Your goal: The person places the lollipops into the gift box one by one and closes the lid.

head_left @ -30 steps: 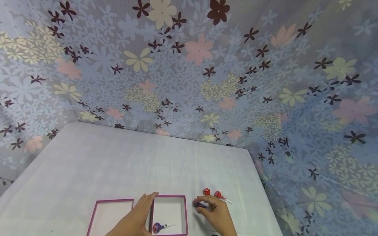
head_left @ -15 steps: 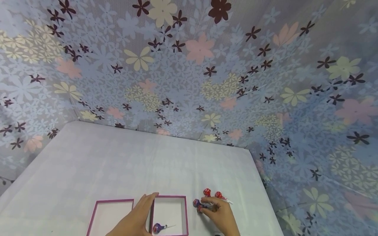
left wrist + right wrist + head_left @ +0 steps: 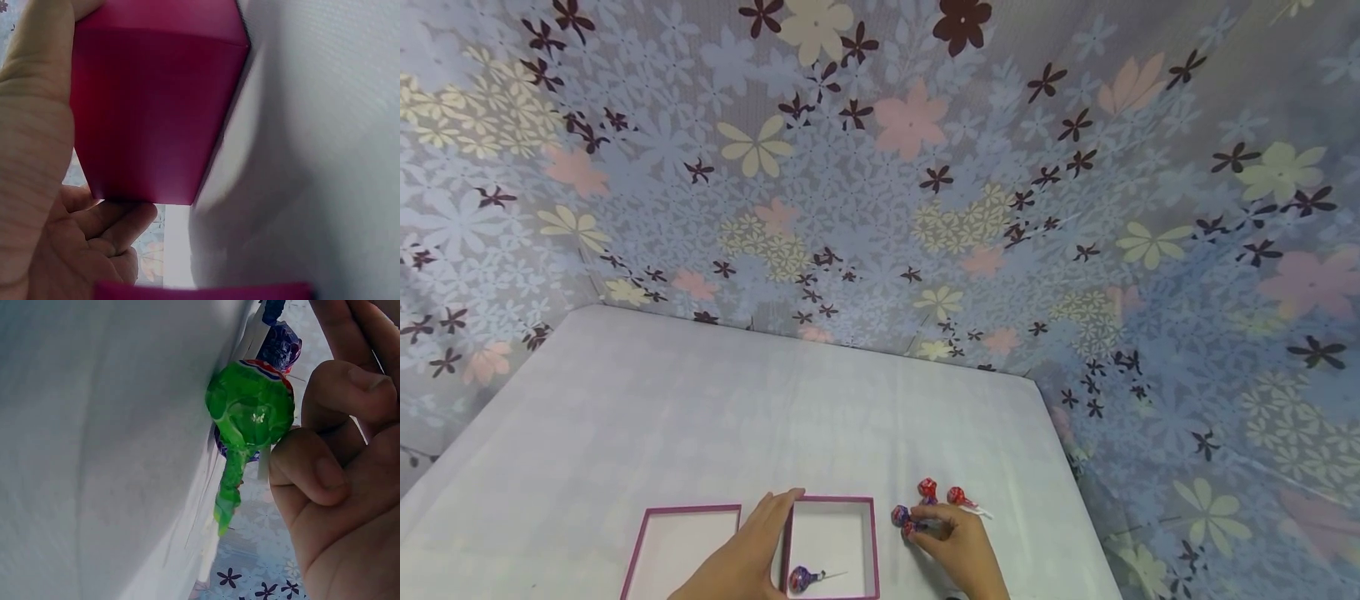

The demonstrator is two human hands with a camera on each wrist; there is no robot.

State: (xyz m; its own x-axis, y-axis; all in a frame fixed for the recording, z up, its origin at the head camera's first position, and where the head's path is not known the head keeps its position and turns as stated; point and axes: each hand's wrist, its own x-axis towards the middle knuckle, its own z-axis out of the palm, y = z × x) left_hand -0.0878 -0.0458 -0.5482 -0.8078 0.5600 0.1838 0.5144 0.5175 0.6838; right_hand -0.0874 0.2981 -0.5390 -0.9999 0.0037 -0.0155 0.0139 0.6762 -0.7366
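Observation:
My left hand (image 3: pixel 741 550) spans the left side of a magenta-rimmed white box (image 3: pixel 871 546), thumb at the near end and fingers at the far end. In the left wrist view the plain magenta side of this box (image 3: pixel 147 112) shows between them. Inside it lies a purple-wrapped lollipop (image 3: pixel 800 579). To the right, my right hand (image 3: pixel 962 546) pinches a lollipop (image 3: pixel 912 529) between thumb and forefinger, its stick hidden. Another purple lollipop (image 3: pixel 900 516) sits right beside it. In the right wrist view a green lollipop (image 3: pixel 250 403) lies by my curled fingers.
A second magenta-rimmed box part (image 3: pixel 692 507) stands left of my left hand, partly covered by it. Beyond my right hand lie a red lollipop (image 3: pixel 927 487) and another red lollipop (image 3: pixel 957 496) with white sticks. A flowered curtain (image 3: pixel 850 208) surrounds the white-covered table (image 3: pixel 737 400).
My right hand has shifted slightly right and toward me, and a second lollipop head now shows at its fingertips. The left hand and the box have stayed in place.

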